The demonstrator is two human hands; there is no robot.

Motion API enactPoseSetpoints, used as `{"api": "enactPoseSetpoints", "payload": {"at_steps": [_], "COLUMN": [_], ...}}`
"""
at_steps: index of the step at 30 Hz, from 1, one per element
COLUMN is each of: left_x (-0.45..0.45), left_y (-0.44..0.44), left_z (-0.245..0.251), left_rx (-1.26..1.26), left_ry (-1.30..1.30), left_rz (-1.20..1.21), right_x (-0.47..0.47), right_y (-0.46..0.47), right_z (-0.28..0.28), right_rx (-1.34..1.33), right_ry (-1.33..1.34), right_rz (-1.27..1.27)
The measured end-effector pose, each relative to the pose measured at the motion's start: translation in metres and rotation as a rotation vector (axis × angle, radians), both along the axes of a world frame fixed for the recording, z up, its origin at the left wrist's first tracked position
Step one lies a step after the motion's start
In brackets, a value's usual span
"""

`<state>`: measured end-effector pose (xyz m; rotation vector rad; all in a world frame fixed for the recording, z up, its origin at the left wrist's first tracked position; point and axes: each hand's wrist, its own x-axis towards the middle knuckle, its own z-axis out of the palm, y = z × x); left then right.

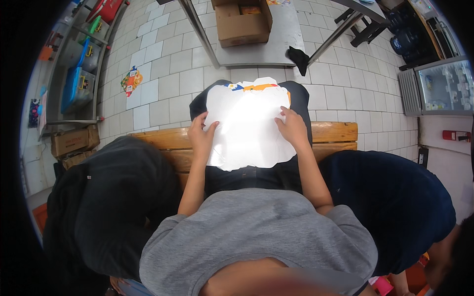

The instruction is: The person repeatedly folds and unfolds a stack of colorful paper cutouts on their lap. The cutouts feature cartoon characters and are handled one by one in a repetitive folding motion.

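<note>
A stack of white cut-out sheets (248, 129) with wavy edges lies on my lap, its top face bright with glare. Orange, blue and red printed parts show along the far edge of the stack. My left hand (202, 131) holds the left edge, thumb on top of the sheets. At the right edge, my right hand (291, 124) grips the sheets between thumb and fingers. The undersides of the sheets are hidden.
I sit on a wooden bench (335, 132) between two people in dark clothes. Ahead, a steel table's lower shelf (259, 57) bears an open cardboard box (242, 27) and a black cloth (298, 60). A colourful printed cut-out (131, 80) lies on the tiled floor.
</note>
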<state>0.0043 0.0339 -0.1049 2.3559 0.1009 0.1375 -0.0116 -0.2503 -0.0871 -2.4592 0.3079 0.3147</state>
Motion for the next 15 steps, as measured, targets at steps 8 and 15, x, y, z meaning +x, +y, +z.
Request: {"api": "enactPoseSetpoints", "payload": {"at_steps": [8, 15], "left_x": [-0.005, -0.016], "left_y": [-0.017, -0.039], "left_z": [0.011, 0.002], "left_rx": [0.036, 0.051], "left_ry": [-0.178, -0.23], "left_rz": [-0.064, -0.146], "right_x": [0.001, -0.003], "right_y": [-0.012, 0.003], "right_z": [-0.004, -0.008], "right_rx": [0.217, 0.132], "right_ry": [0.07, 0.148], "right_rz": [-0.012, -0.075]}}
